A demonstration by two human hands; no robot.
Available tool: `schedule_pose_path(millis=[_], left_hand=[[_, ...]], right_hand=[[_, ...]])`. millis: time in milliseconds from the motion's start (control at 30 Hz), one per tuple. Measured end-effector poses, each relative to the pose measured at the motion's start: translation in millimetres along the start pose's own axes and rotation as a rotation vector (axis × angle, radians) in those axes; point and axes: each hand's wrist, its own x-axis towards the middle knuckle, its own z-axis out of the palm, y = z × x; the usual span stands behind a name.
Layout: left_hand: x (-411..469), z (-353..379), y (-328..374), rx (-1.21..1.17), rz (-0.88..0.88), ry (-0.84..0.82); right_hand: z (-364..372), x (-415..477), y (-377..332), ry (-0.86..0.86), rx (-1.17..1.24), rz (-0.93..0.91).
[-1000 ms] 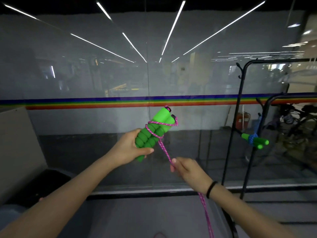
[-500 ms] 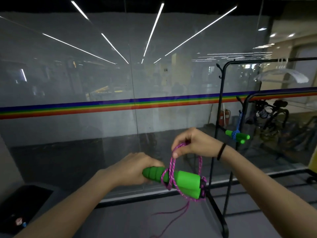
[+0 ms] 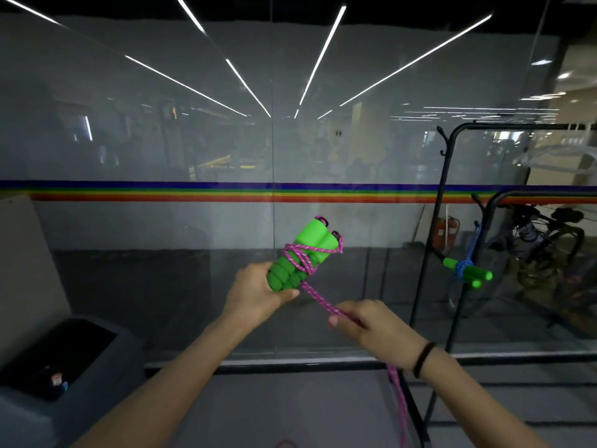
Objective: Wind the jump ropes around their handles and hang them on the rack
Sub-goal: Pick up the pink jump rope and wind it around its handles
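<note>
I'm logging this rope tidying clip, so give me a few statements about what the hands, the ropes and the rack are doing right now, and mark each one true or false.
1. The left hand grips the pair of green handles. True.
2. The right hand is empty. False: it pinches the pink rope, pulled taut from the handles.
3. All of the pink rope is wound up. False: a loose length hangs below the right hand.
4. A blue-roped set of green handles already hangs on the black rack. True.
</note>
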Motion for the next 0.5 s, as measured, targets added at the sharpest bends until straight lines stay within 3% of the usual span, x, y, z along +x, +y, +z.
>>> schedule_pose_path(millis=[100, 233, 400, 500], left_hand=[[-2, 0, 0, 0.424, 0.030, -0.056], [-8, 8, 0, 0.736, 0.294, -0.335], [-11, 16, 4, 0.607, 0.601, -0.586], [-14, 19, 12, 0.274, 0.583, -0.593]], right_hand=[[-22, -2, -10, -0.110, -0.249, -0.060], [-58, 1, -15, -0.171, -0.305, -0.083], [-81, 15, 1, -0.176, -0.003, -0.159], [-70, 19, 22, -0.057, 0.360, -0.117]])
